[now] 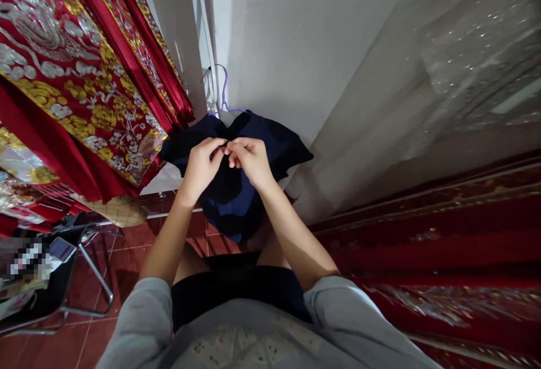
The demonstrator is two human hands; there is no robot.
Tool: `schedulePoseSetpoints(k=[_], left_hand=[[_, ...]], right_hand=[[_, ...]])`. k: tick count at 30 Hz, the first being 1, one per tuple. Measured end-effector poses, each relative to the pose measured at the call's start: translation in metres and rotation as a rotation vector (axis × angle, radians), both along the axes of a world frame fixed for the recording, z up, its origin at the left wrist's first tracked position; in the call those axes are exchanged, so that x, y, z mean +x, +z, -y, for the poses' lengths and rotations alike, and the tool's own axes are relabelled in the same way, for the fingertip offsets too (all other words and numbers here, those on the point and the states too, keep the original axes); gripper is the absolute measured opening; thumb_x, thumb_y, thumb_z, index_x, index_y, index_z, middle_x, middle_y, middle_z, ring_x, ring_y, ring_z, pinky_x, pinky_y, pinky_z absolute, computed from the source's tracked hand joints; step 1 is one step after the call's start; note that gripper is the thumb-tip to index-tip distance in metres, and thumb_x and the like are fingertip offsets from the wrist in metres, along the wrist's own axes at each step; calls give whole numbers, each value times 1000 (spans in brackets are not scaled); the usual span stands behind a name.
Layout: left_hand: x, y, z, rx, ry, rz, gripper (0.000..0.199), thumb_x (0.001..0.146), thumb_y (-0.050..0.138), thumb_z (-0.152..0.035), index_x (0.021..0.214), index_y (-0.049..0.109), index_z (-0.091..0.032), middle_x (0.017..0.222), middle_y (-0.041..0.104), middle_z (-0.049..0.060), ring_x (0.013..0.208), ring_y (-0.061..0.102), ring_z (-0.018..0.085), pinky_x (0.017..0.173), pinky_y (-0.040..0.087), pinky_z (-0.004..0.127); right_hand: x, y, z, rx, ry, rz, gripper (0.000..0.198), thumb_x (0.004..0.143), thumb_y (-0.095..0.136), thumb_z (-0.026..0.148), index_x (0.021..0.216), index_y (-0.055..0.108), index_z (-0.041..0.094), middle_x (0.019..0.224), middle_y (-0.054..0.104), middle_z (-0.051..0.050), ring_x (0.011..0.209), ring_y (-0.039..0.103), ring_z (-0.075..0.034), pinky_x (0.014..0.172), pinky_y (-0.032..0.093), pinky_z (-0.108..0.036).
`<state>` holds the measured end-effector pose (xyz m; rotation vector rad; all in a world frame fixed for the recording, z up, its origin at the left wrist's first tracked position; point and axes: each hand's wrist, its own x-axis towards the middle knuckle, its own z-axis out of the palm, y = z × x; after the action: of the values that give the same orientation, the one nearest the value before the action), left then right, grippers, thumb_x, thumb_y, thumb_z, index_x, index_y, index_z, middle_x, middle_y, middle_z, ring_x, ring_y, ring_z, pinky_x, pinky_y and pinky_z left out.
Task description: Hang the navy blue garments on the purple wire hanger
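A dark navy short-sleeved shirt (pixel 270 138) hangs on a purple hanger (pixel 225 90) in front of me, its neckline dipping in the middle. Both hands meet at the upper front, just below that neckline. With thumb and forefinger pinched, my left hand (pixel 205 163) grips the shirt's front edge. My right hand (pixel 249 158) also has its fingertips closed on the cloth there, touching or nearly touching the left fingertips. The small spot between the fingers is hidden, so a button cannot be made out. Below the hands, the shirt's lower part hangs above my lap.
Red garments with gold and silver embroidery (pixel 84 93) hang close on the left. A pale wall (pixel 296 31) stands behind the shirt. Sheer, glittery fabric (pixel 443 76) and red cloth (pixel 401 245) line the right. At lower left, a black chair (pixel 54 296) holds a phone (pixel 62 249).
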<state>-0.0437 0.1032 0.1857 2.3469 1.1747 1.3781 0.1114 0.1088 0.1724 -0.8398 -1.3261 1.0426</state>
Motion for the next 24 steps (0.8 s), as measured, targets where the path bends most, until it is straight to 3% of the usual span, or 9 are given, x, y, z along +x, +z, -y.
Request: schedulePoseSetpoints(k=[3,8,15,20,24], left_hand=[[2,2,-6,53,30,-88,21,98,53,-18,99,75,-19,89,71,5,82,65,17,81,50,29],[-5,-7,-7,67,33,-139,22,95,53,-12,98,73,-19,93,74,5,83,68,18,79,49,28],[-6,1,2,94,38,-156,14,99,55,-18,95,69,-19,85,71,2,77,66,15,76,48,25],[-17,6,2,191,163,-8,14,102,56,-27,100,67,-19,89,69,2,84,66,15,84,49,26],[-69,-5,-26,239,417,283,22,102,59,-36,102,62,-14,89,65,1,89,62,14,87,46,28]], right_hand=[[-3,-9,-2,39,-37,66,27,88,58,33,67,64,18,49,57,2,44,49,-10,52,36,-25],[-15,-34,1,-5,-146,84,27,89,56,34,67,61,19,49,54,2,46,49,-11,52,35,-26],[-20,-24,-1,52,-128,39,29,91,56,38,70,64,19,53,55,1,48,48,-11,54,36,-25],[-27,-73,-16,-118,-131,173,24,83,53,29,62,61,18,50,56,1,47,51,-11,55,37,-25],[-25,-102,-7,-192,-79,136,25,80,55,34,61,60,19,48,55,1,47,51,-11,55,37,-24]])
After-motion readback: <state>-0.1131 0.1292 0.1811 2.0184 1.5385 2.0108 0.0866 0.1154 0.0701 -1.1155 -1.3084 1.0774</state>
